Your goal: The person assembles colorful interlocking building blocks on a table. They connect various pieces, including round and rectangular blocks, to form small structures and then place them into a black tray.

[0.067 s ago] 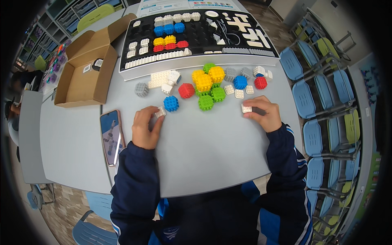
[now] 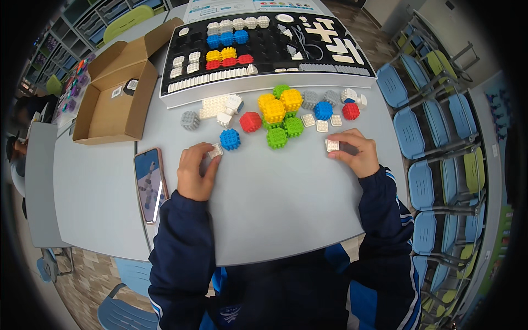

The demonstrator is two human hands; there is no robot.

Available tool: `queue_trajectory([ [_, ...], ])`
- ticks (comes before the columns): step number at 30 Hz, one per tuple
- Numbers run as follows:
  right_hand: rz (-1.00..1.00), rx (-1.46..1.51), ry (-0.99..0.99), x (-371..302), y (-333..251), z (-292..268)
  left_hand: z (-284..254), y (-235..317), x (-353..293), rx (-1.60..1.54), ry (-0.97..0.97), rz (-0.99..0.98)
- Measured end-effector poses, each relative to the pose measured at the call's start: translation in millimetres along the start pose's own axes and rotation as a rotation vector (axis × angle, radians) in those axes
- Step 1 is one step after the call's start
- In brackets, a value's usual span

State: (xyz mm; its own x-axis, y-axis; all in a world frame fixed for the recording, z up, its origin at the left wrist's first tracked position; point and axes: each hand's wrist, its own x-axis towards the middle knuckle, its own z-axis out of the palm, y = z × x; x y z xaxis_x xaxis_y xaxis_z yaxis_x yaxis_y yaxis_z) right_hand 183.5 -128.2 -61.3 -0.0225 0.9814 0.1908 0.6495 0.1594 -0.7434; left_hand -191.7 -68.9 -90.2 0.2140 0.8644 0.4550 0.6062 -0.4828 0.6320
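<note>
My left hand [image 2: 196, 170] pinches a small white studded plate [image 2: 215, 150] between thumb and fingers, just beside a blue studded block [image 2: 230, 139]. Across the table, my right hand [image 2: 356, 152] grips another square white studded plate [image 2: 332, 145] by its edge. Between and beyond the hands sits a cluster of joined yellow blocks [image 2: 273, 109] and green blocks [image 2: 277, 138]. To its left is a red block [image 2: 251, 122]; to its right lie a blue block [image 2: 323, 110], a red block [image 2: 351, 111] and several loose white plates [image 2: 322, 126].
A black-lined parts case [image 2: 264, 82] spans the table's far side. At left stand an open cardboard box [image 2: 107, 118] and a phone [image 2: 150, 184] showing a block model. A grey block [image 2: 190, 120] and white pieces [image 2: 213, 107] lie before the case. Stacked blue chairs [image 2: 410, 132] line the right.
The white plate in my right hand has tilted so more of its studded face shows. My left hand stays nearly still.
</note>
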Motion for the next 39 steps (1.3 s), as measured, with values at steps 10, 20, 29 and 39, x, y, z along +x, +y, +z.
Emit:
queue_trajectory([
  [10,-0.065,0.086,-0.006,6,16,-3,2,-3,4,0.005,-0.002,0.0],
  [20,-0.4,-0.285,-0.197,24,0,-17,2,-4,5,-0.001,-0.014,-0.006],
  [29,-0.164,-0.201,-0.082,49,-15,-8,1,-5,5,-0.008,-0.014,-0.005],
  [39,-0.15,-0.397,-0.32,67,-17,-12,1,-5,5,-0.006,-0.022,0.001],
])
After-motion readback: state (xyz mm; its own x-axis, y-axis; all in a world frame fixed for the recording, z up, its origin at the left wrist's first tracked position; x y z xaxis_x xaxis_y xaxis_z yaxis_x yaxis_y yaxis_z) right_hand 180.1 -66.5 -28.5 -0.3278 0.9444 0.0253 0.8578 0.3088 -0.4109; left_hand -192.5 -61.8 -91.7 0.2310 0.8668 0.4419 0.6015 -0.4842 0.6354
